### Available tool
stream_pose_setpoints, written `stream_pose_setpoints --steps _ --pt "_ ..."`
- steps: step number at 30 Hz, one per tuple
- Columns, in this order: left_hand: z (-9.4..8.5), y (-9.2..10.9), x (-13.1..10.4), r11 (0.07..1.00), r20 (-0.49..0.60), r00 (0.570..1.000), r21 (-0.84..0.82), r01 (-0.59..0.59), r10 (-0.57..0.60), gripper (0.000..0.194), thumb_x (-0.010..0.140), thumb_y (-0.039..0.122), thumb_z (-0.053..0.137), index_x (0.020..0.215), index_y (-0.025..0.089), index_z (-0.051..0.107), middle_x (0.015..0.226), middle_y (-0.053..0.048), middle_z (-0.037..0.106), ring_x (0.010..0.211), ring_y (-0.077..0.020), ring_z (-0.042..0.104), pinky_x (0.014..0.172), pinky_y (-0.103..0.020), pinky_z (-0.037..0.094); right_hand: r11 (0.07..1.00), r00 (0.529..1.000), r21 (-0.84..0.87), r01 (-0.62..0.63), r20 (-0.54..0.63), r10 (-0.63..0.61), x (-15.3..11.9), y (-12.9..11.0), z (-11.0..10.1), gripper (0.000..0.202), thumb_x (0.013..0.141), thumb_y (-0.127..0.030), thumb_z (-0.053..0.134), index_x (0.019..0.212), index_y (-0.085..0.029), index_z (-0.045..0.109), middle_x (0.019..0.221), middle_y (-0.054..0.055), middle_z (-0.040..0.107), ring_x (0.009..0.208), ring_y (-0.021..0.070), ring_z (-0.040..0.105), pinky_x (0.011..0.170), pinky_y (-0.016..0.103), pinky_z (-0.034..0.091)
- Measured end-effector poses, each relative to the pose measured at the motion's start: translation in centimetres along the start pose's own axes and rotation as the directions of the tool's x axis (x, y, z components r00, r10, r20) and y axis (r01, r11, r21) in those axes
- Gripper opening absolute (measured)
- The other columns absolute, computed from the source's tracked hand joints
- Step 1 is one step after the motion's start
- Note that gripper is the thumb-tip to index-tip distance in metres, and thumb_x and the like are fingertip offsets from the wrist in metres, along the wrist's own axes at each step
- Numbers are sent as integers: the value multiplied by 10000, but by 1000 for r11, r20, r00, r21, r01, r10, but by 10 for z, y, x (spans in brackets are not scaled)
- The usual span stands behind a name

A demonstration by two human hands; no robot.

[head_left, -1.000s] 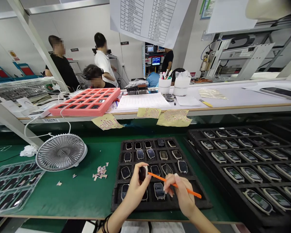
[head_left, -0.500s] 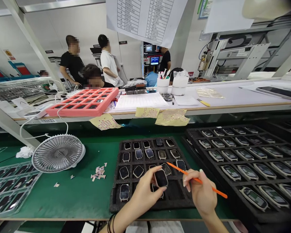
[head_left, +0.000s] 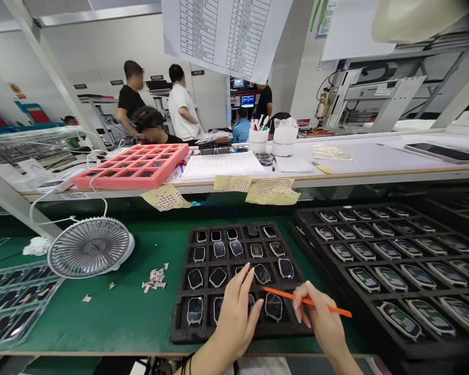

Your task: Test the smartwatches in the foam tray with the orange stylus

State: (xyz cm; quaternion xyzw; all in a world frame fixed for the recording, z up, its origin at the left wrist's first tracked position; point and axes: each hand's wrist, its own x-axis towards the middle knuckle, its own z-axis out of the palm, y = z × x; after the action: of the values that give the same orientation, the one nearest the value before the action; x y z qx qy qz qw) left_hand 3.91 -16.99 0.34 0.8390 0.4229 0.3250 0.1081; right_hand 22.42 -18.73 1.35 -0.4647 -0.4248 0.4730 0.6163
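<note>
My left hand [head_left: 236, 312] reaches over the front of a black foam tray [head_left: 179, 317], fingers stretched out and thumb apart, holding nothing. It partly hides several watch cases in the front rows. To the right of its thumb, a watch case [head_left: 273, 307] with a dark face lies in a front-row compartment. Between the fingers and thumb of my right hand [head_left: 322, 315] is a thin orange stick [head_left: 285, 294], its tip pointing left above the tray, near that watch case. More watch cases, such as one at front left [head_left: 194, 311], sit in the other compartments.
A larger black tray of watch cases [head_left: 410, 271] stands on the right. Left on the green mat are small pale scraps [head_left: 155, 279], a grey fan [head_left: 91, 247] and a clear tray [head_left: 19, 302] of dark parts. A pink foam tray [head_left: 133, 179] rests on the shelf.
My left hand has let go of the watch case, which now lies in a front-row compartment of the tray. The orange stick has moved down slightly in my right hand.
</note>
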Motion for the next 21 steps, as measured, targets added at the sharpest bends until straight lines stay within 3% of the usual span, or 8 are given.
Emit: stream_pose_setpoints --steps 3,6,10,12,14,16,19,21 --pt "-17 3 -2 992 23 992 -17 -126 126 412 969 258 382 1377 206 349 1234 -110 603 1122 -209 570 1041 -450 391 996 987 8 -84 137 82 0 10 15 554 881 -543 458 496 -155 552 409 6 490 349 83 403 346 197 278" --pt "-27 -1 -8 983 34 983 -37 -177 178 263 980 226 354 1103 201 584 860 -33 708 732 -142 643 834 -340 505 996 947 23 -88 311 77 1 15 33 538 906 -544 391 559 -164 549 421 1 496 355 96 413 351 206 306" --pt "-62 -47 -26 987 -172 985 160 -1 29 303 977 270 351 951 191 642 740 -38 700 638 -156 628 631 -282 497 981 879 -180 73 477 22 0 18 53 314 914 -460 442 1061 -208 558 684 14 619 567 157 570 540 278 476" --pt "-90 -86 -40 916 -286 952 345 205 -106 304 970 287 357 943 204 647 797 -40 708 701 -174 649 639 -280 500 877 838 -387 285 545 -32 -3 24 62 242 891 -364 525 1102 -247 549 815 30 634 727 187 605 667 316 494" --pt "-117 -125 -59 730 -360 908 558 394 -214 285 959 302 371 946 231 646 855 -23 703 751 -189 652 656 -285 495 702 772 -511 497 629 -89 -9 34 69 146 849 -277 595 993 -251 594 856 35 638 801 216 607 725 346 488" --pt "-136 -158 -79 645 -421 872 600 474 -250 297 934 296 391 819 225 656 764 -34 686 706 -228 644 579 -301 470 541 708 -541 644 690 -152 -16 48 75 134 801 -219 652 923 -242 602 850 30 641 793 230 606 729 364 485" --pt "-144 -187 -99 582 -462 843 619 528 -275 333 912 288 382 710 227 640 689 -46 655 683 -256 634 516 -302 443 396 646 -536 746 726 -234 -23 66 80 222 729 -262 742 895 -239 597 815 13 638 741 226 602 701 353 484" --pt "-138 -194 -96 574 -458 844 625 528 -278 307 909 294 383 770 222 647 778 -60 672 722 -260 631 531 -310 454 346 612 -516 784 736 -288 -25 73 81 299 683 -344 781 894 -240 596 805 9 637 737 226 602 715 354 484"
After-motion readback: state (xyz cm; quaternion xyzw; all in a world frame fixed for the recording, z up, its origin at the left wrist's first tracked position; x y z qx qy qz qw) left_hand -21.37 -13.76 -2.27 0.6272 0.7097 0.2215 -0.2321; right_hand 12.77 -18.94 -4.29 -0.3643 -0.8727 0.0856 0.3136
